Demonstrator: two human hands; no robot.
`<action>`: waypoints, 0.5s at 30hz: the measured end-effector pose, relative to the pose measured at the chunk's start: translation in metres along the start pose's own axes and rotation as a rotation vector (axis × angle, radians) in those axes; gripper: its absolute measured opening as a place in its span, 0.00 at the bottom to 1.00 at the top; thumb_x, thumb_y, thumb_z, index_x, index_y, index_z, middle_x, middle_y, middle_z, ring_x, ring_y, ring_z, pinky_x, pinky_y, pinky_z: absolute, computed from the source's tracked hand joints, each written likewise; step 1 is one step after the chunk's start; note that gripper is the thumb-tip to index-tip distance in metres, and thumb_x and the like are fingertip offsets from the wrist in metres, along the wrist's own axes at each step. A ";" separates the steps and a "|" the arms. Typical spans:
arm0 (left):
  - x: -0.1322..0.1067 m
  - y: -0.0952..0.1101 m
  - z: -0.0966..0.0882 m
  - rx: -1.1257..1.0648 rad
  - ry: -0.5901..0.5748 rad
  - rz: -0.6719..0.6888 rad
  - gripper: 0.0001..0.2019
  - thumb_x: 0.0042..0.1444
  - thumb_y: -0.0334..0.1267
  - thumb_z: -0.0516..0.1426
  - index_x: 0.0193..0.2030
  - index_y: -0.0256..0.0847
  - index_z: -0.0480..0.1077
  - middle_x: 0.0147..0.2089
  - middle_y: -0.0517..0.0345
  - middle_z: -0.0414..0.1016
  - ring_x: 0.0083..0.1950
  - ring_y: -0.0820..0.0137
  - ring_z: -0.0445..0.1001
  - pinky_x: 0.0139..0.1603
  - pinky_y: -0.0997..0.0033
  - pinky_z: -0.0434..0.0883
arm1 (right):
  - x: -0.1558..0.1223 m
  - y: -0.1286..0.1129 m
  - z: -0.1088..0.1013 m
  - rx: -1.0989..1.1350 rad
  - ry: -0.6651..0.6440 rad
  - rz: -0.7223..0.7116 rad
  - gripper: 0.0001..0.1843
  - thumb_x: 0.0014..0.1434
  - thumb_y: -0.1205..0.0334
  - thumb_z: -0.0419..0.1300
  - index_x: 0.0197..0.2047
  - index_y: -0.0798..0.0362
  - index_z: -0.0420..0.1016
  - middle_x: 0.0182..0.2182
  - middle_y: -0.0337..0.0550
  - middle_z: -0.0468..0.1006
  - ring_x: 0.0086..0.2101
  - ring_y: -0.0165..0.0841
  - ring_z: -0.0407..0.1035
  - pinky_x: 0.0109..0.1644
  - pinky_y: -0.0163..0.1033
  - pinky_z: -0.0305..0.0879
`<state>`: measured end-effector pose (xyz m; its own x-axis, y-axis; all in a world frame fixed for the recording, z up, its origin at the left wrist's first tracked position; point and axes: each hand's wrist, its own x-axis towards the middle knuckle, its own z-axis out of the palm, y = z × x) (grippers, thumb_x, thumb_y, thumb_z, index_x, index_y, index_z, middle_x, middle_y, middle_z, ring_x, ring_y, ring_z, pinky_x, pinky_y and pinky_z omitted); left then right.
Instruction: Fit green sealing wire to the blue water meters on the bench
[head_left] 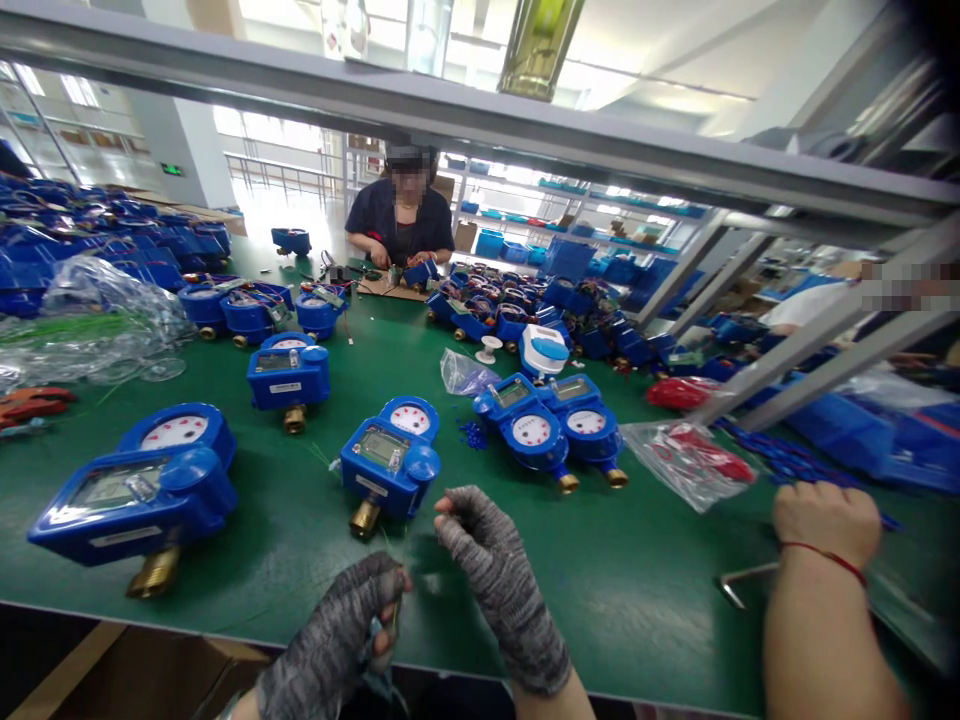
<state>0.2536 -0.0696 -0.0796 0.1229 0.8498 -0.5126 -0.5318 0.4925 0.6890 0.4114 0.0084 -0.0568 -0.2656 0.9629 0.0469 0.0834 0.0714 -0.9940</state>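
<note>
Both my hands wear grey knitted fingerless gloves, low at the near edge of the green table [615, 600]. My left hand [352, 620] is closed, thumb and fingertips pinched together at the table's edge. My right hand [487, 560] is raised just beyond it, its fingertips also pinched. A very thin strand seems to run between the two pinches, too fine to name. The nearest thing is a blue water meter [386, 460] with a brass fitting, just beyond my right fingertips. A larger blue meter [135, 490] lies to the left.
Another person's bare arm with a red wrist string [825, 520] rests at the right, by a metal hex key [739, 582]. Two joined meters [559, 425], plastic bags of red parts [690, 460] and many meters lie further back. A person [401, 215] works at the far end.
</note>
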 end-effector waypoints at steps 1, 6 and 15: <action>-0.007 -0.004 -0.006 -0.034 -0.064 -0.052 0.20 0.45 0.50 0.68 0.32 0.37 0.68 0.24 0.63 0.63 0.21 0.78 0.62 0.21 0.79 0.55 | -0.003 0.002 -0.002 0.022 -0.055 0.014 0.08 0.59 0.58 0.62 0.40 0.51 0.75 0.36 0.40 0.76 0.37 0.32 0.70 0.42 0.37 0.65; -0.027 -0.013 -0.017 -0.141 -0.255 -0.063 0.13 0.53 0.46 0.65 0.36 0.38 0.72 0.30 0.59 0.67 0.21 0.81 0.59 0.21 0.79 0.52 | -0.026 0.009 -0.004 0.271 -0.268 0.150 0.11 0.53 0.61 0.67 0.41 0.51 0.75 0.36 0.39 0.75 0.38 0.31 0.69 0.42 0.36 0.64; -0.013 -0.008 0.007 -0.279 -0.234 0.009 0.16 0.46 0.43 0.70 0.39 0.39 0.76 0.26 0.60 0.66 0.23 0.79 0.60 0.23 0.79 0.56 | -0.064 0.022 -0.007 0.378 -0.096 0.196 0.19 0.50 0.56 0.69 0.44 0.51 0.72 0.38 0.43 0.77 0.35 0.32 0.73 0.37 0.37 0.70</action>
<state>0.2625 -0.0833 -0.0750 0.2883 0.8895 -0.3544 -0.7376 0.4423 0.5101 0.4373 -0.0495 -0.0806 -0.3693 0.9189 -0.1384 -0.2117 -0.2282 -0.9503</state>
